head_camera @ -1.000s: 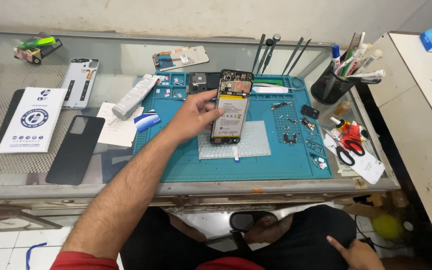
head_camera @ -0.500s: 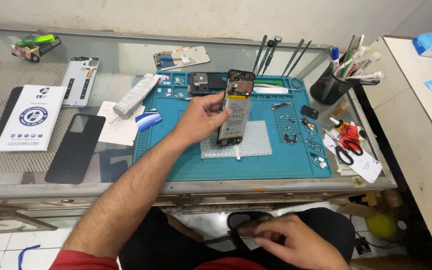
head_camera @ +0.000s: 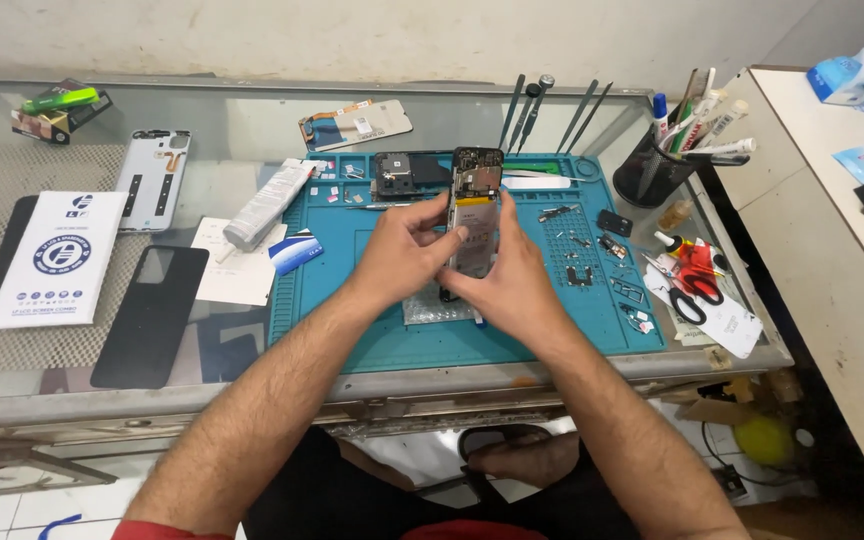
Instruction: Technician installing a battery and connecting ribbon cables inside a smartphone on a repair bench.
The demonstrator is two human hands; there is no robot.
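Head view: I see both hands clamped on one opened phone point(head_camera: 476, 215), held upright above the middle of the blue mat point(head_camera: 352, 300). My left hand point(head_camera: 407, 250) grips the phone's left edge, fingers curled round it. My right hand point(head_camera: 512, 275) closes on its right edge and lower end, thumb laid on the pale battery face. The phone's top end, with dark circuit parts exposed, points to 12 o'clock.

On the mat at 11 o'clock of the phone lies a small dark phone part point(head_camera: 395, 172). At 3 o'clock, loose small parts point(head_camera: 582, 272) lie scattered on the mat. Red-handled scissors point(head_camera: 694, 280) rest at 3 o'clock beyond the mat's edge, on the glass worktop point(head_camera: 252, 120). A black cup of tools point(head_camera: 657, 170) stands at 2 o'clock. At 9 o'clock, well apart, lie a black phone back cover point(head_camera: 150, 315) and a white box point(head_camera: 52, 258). A grey phone shell point(head_camera: 154, 180) lies at 10 o'clock.
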